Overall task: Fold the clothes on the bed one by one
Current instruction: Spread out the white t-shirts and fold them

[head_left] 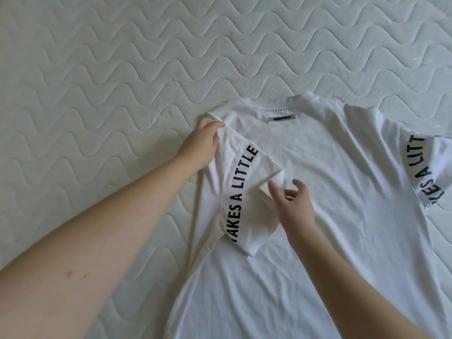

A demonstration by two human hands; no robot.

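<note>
T-shirt (330,204) lies flat on the bed (97,69), collar (291,104) at the far edge, hem toward the viewer. Its L sleeve (244,192) is folded inward onto the shirt body; R sleeve (430,167) spreads out at the shirt's R side. L hand (203,143) at the shirt's L shoulder; R hand (293,204) over the body, just R of the folded sleeve.

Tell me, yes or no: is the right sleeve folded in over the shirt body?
No, the right sleeve lies spread outward; only the left sleeve is folded in.
</note>
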